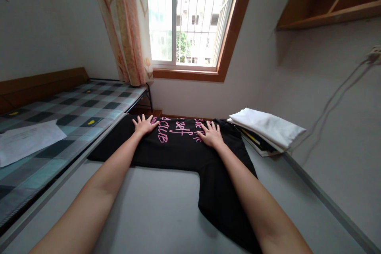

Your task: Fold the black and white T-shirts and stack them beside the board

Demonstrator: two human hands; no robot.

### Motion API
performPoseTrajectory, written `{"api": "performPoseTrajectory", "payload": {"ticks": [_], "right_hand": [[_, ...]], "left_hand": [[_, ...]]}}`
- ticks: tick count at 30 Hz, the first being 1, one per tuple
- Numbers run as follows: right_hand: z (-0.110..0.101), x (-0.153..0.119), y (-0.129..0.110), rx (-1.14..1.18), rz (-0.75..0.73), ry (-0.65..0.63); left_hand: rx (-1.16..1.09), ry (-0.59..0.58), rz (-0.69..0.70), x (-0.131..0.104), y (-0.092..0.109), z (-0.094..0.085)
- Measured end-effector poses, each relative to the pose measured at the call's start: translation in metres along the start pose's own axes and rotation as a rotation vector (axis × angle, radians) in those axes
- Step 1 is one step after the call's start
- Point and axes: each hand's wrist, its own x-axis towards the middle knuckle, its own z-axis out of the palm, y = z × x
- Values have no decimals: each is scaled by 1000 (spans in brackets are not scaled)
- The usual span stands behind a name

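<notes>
1. The black shirt (175,154) lies flat on the grey bench (160,206), pink lettering facing up along its far part; one sleeve reaches toward the near edge of the view, at the right.
2. The left hand (143,126) is open, palm down and fingers spread, pressed on the shirt at the left end of the lettering. It grips nothing.
3. The right hand (212,135) is likewise open and flat, fingers fanned, on the right end of the lettering; nothing is in its grasp.
4. Just right of the shirt's far part sits a pile of folded cloth (266,127), white on top, with black and yellow showing beneath.
5. Along the bench's left side is a bed (107,103) with a checked cover; white paper (29,139) lies on it.
6. Beyond are a window (193,20) and a flowered curtain (127,27); a wooden shelf (333,14) hangs at upper right.
</notes>
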Motion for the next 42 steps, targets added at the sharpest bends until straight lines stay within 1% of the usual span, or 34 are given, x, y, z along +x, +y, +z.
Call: {"api": "performPoseTrajectory", "payload": {"ticks": [3,5,6,9,12,14,17,19,24,27,30,34,36,38,40,41,42], "right_hand": [[-1,1,-2,-27,-6,171],[-1,0,-3,-21,47,269],[-1,0,-4,-4,92,283],[0,1,-5,62,207,248],[0,0,-7,61,217,282],[-1,-3,-9,27,212,325],[-4,-10,-10,-32,209,369],[-7,-15,-10,-49,209,363],[-9,-28,-11,0,179,247],[-5,-35,-16,58,147,220],[-1,-38,-19,92,156,191],[2,-36,-21,106,173,137],[2,-36,-21,103,168,146],[1,-36,-20,103,156,165],[-1,-39,-16,115,131,178],[-2,-40,-13,122,115,186],[-3,-42,-8,124,105,202]], "left_hand": [[4,6,-28,3,0,1],[6,11,-45,4,0,0],[7,12,-52,4,0,0],[-3,17,-47,4,-1,-3],[-32,44,-25,-2,-1,-4],[-40,126,-25,-8,0,-5],[-7,319,-23,-18,5,-6],[26,366,-4,-23,7,-7],[52,311,-12,-25,9,-12],[49,297,-33,-26,10,-13],[61,260,-18,-28,11,-14],[74,149,24,-29,4,-17],[77,71,77,-29,-3,-17],[72,18,143,-31,-10,-15],[49,20,185,-38,-15,-12],[31,57,193,-43,-16,-11],[15,122,194,-48,-17,-10]]}}
